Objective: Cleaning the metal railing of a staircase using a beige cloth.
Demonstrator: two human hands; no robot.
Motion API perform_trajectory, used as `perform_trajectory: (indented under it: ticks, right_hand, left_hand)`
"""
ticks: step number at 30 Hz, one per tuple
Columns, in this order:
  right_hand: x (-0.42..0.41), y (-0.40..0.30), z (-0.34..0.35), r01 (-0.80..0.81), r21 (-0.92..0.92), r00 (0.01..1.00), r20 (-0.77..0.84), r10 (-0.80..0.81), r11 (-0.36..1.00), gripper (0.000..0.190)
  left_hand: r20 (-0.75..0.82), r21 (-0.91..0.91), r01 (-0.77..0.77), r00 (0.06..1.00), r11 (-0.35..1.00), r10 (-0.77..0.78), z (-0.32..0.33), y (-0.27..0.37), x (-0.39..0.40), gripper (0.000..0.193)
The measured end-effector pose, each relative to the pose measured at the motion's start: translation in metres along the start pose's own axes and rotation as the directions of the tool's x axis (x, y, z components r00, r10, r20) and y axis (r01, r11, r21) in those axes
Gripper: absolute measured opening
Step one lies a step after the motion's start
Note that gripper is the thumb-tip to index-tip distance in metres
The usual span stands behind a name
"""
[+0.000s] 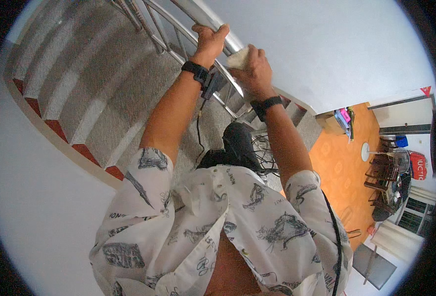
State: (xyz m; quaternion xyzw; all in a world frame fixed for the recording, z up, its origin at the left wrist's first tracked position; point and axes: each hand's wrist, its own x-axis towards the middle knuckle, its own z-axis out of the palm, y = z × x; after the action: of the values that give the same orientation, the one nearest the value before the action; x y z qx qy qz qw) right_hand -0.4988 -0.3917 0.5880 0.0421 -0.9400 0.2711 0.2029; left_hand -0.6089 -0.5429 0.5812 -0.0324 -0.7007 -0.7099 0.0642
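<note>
A thick, shiny metal handrail (218,22) runs diagonally across the top of the view, with a thinner tubular rail (183,25) and bars beside it. My left hand (210,42) grips the handrail, its thumb showing near the tube's upper side. Lower along the same tube, my right hand (257,70) holds a pale cloth or sponge (238,58) against the metal. My fingers partly cover the pale piece, so its exact kind is unclear. Each wrist wears a black band, and a small dark device (211,86) with a cable hangs by the left one.
Grey carpet-like stairs (103,81) with red edge pieces curve down the left side. Black cables (264,151) hang in loops near my legs. Below right, an orange floor (336,159) holds a box of items (336,122), wooden chairs (382,168) and a standing fan (366,151).
</note>
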Motion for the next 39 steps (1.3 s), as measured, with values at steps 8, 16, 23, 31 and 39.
perform_trajectory:
  ticks: [8, 16, 23, 31, 39]
  right_hand:
    - [0.025, -0.006, -0.001, -0.022, 0.063, 0.991, 0.136, 0.013, 0.998, 0.072]
    - [0.021, 0.005, -0.011, -0.031, 0.369, 0.981, 0.191, -0.043, 0.929, 0.057]
    - [-0.018, 0.048, -0.011, -0.256, 0.339, 0.92, 0.373, 0.12, 0.905, 0.066]
    - [-0.029, 0.072, -0.047, -0.521, 0.233, 0.695, 0.674, 0.25, 0.821, 0.081]
    - [-0.036, 0.095, -0.048, -0.621, 0.026, 0.492, 0.792, 0.363, 0.784, 0.091]
  left_hand:
    - [-0.022, 0.011, 0.099, 0.995, 0.995, -0.099, 0.002, 0.029, -0.021, 0.072]
    - [-0.123, -0.005, -0.05, 0.991, 0.999, 0.049, 0.006, 0.021, -0.028, 0.06]
    - [-0.09, -0.121, -0.108, 0.991, 0.987, 0.097, 0.004, 0.005, -0.039, 0.053]
    - [-0.013, -0.2, -0.026, 1.0, 0.979, 0.023, 0.003, 0.006, -0.045, 0.072]
    - [0.027, -0.191, 0.227, 0.974, 0.955, -0.226, -0.002, -0.004, -0.044, 0.093]
